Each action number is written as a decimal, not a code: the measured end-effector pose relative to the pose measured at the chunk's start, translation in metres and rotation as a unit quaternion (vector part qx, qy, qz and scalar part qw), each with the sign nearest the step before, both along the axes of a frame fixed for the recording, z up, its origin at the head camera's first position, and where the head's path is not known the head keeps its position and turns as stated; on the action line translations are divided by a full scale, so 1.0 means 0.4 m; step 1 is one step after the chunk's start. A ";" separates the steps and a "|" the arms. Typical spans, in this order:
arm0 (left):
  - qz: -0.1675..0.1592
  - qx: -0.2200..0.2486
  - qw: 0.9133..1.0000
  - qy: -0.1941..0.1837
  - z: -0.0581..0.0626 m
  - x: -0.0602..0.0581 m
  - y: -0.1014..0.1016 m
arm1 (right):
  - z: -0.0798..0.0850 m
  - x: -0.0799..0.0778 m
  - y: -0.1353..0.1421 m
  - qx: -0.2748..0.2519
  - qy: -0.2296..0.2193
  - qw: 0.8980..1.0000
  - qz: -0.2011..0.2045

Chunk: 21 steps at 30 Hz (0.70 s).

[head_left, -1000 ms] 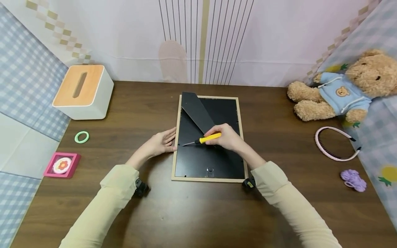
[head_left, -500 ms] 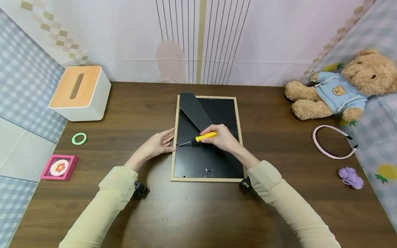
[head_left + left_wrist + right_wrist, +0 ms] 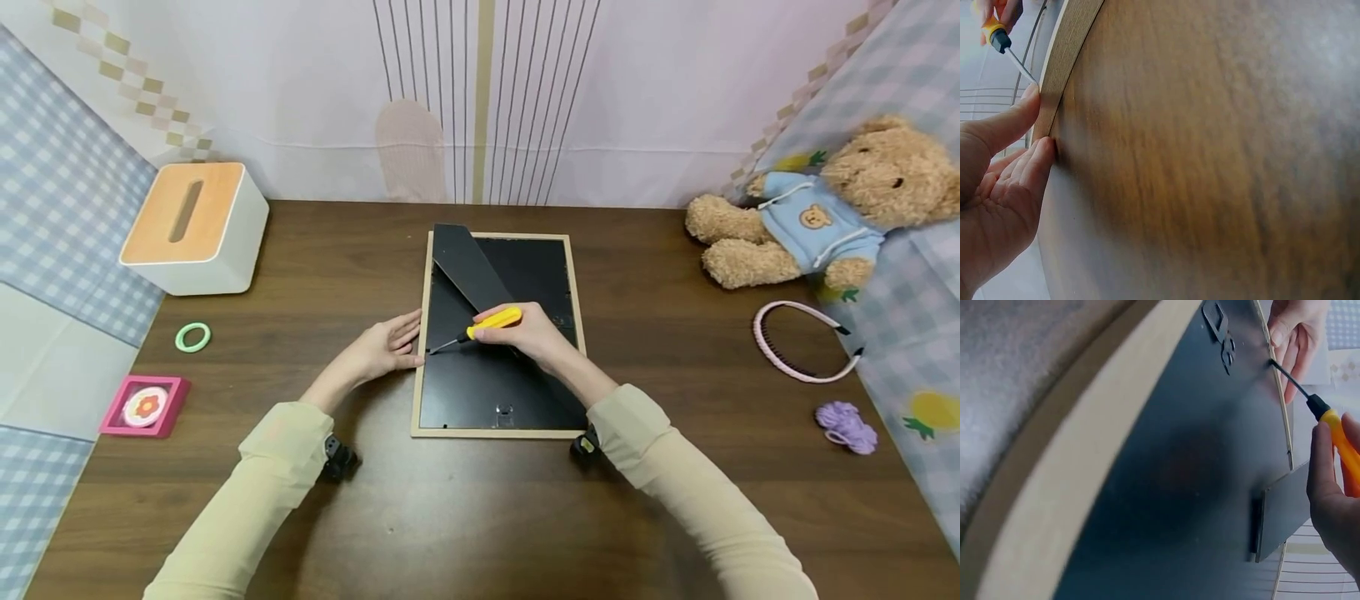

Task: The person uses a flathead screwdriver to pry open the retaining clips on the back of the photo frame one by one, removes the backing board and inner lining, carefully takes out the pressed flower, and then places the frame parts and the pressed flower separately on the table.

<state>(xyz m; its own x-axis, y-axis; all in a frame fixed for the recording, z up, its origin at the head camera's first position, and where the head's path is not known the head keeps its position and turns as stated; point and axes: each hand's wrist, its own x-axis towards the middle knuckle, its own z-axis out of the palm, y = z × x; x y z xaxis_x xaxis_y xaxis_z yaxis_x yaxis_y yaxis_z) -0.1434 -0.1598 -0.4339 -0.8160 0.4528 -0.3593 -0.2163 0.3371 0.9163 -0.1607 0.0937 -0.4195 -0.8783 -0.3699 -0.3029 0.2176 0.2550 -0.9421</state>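
A picture frame [image 3: 491,433] with a light wood rim lies face down on the table, its black backing board [image 3: 465,392] upward. Across the upper part of the board slants the black stand leg [image 3: 468,262]. My right hand [image 3: 528,333] grips a screwdriver [image 3: 495,321] by its yellow handle. In the right wrist view the screwdriver's tip meets a small dark tab [image 3: 1272,362] at the frame's inner left edge. My left hand [image 3: 378,350] rests against the frame's left side, fingers fairly straight, thumb on the rim near the tip. A metal hanger [image 3: 1215,322] sits on the board.
A tissue box [image 3: 195,229] stands at the back left, above a green ring [image 3: 192,327] and a pink box [image 3: 176,408]. At the right are a teddy bear [image 3: 817,225], a pink headband [image 3: 761,333] and purple yarn [image 3: 846,427].
My right hand has shifted slightly left, and the screwdriver has tilted more steeply, its tip moving closer to the frame's left edge. My left hand stays at the frame's side.
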 end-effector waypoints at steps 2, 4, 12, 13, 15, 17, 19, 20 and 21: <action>0.001 0.001 1.000 -0.003 0.000 0.000 -0.001 | 0.000 -0.002 -0.004 -0.028 -0.032 0.999 0.010; 0.001 0.000 1.000 -0.004 0.001 -0.001 -0.003 | 0.000 -0.004 -0.010 -0.062 -0.064 0.996 0.020; 0.001 0.002 1.000 -0.001 0.003 -0.002 0.000 | -0.004 -0.005 -0.020 -0.106 -0.063 0.992 0.027; 0.000 0.003 1.000 0.000 0.003 -0.003 0.002 | -0.005 -0.003 -0.019 -0.106 -0.061 0.992 0.020; -0.001 0.004 1.000 0.001 0.004 -0.003 0.004 | -0.007 0.001 -0.016 -0.103 -0.061 0.993 0.012; -0.002 0.003 1.000 0.000 0.006 -0.003 0.005 | -0.010 0.007 -0.014 -0.103 -0.063 0.993 0.010; -0.001 0.000 1.000 -0.001 0.007 -0.001 0.004 | -0.012 0.011 -0.014 -0.107 -0.067 0.992 0.014; -0.001 -0.002 1.000 -0.001 0.008 0.000 0.003 | -0.014 0.013 -0.016 -0.110 -0.068 0.991 0.016; -0.001 -0.005 1.000 -0.001 0.008 0.002 0.002 | -0.015 0.015 -0.017 -0.114 -0.067 0.991 0.017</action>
